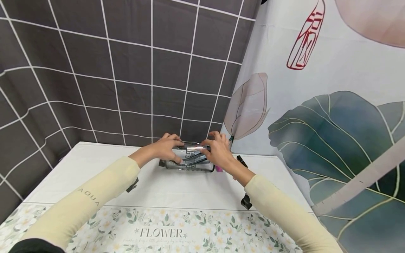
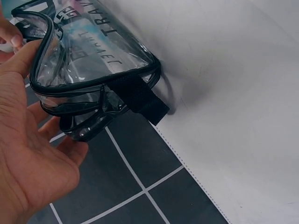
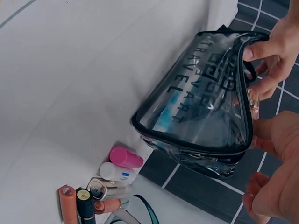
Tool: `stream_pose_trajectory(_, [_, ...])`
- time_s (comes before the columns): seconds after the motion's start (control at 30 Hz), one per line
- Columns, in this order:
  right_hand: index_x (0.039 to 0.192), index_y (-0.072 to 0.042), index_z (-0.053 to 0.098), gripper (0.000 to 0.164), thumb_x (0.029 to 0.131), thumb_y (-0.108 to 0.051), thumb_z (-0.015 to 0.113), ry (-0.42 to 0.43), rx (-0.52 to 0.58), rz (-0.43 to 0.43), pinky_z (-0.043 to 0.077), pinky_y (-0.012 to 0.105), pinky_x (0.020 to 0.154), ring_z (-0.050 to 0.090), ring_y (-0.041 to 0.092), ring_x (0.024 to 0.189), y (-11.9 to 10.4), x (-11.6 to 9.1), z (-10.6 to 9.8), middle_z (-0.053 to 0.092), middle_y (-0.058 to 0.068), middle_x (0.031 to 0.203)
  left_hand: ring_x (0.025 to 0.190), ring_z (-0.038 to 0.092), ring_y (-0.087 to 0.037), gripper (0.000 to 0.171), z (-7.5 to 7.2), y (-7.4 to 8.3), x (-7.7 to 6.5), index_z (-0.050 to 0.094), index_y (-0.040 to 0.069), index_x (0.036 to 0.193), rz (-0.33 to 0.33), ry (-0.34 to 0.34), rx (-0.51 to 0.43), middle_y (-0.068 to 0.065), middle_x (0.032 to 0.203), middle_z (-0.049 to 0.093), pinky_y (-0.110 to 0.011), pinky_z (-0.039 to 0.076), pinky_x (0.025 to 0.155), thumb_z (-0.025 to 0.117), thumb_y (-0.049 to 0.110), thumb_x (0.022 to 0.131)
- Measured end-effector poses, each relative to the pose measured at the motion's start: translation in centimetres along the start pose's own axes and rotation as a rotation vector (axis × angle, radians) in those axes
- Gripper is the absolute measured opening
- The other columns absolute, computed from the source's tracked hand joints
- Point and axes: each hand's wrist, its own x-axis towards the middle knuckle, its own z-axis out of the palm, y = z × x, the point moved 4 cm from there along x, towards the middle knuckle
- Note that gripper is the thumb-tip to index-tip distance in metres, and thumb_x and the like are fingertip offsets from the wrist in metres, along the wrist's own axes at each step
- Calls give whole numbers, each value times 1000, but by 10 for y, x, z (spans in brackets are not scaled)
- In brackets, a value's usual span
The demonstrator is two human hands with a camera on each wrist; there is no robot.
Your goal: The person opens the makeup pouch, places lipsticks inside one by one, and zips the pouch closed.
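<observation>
Head view: here's the clear bag (image 1: 190, 164) by the desk's (image 1: 177, 193) far edge, long axis running along it, lettered side facing the near edge; left hand (image 1: 167, 147) grips its rim, right hand (image 1: 219, 151) pinches a shiny tube (image 1: 195, 148).

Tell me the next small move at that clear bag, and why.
Probably ease the small, shiny, pinkish item, apparently pinched in the right hand, down into the clear plastic bag with black trim: the item sits at the bag's top edge, the left hand grips the bag's other end, and something bluish shows inside.
</observation>
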Motion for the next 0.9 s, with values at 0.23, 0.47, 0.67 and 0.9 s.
stream_pose_trajectory(0.23, [128, -15, 85, 27, 108, -30, 78, -11, 27, 17, 40, 66, 111, 46, 48, 141, -3, 0, 2, 49, 25, 170, 148, 42, -40, 86, 2, -2, 3, 62, 5, 161, 11, -8, 7, -19, 169, 50, -64, 41, 128, 85, 46, 88])
stream_pose_trajectory(0.47, [135, -11, 83, 32, 109, -29, 77, -11, 62, 8, 38, 67, 112, 44, 48, 142, -3, -2, 4, 47, 25, 173, 150, 41, -40, 86, 2, -1, 3, 62, 6, 161, -2, -18, 4, -18, 169, 50, -63, 41, 129, 85, 46, 89])
stream_pose_trajectory(0.67, [132, -11, 84, 29, 109, -27, 77, 10, 47, 3, 39, 68, 112, 46, 49, 142, 0, -3, 3, 48, 26, 170, 150, 41, -40, 86, 0, 0, 2, 62, 6, 161, -14, -10, 2, -18, 169, 51, -64, 42, 129, 85, 45, 88])
stream_pose_trajectory(0.9, [132, -12, 84, 28, 111, -27, 73, 13, 49, 4, 39, 66, 111, 46, 48, 143, 5, -4, -1, 49, 25, 170, 150, 41, -41, 87, 0, 0, 1, 62, 5, 161, -9, -12, 3, -19, 169, 51, -64, 42, 129, 85, 45, 88])
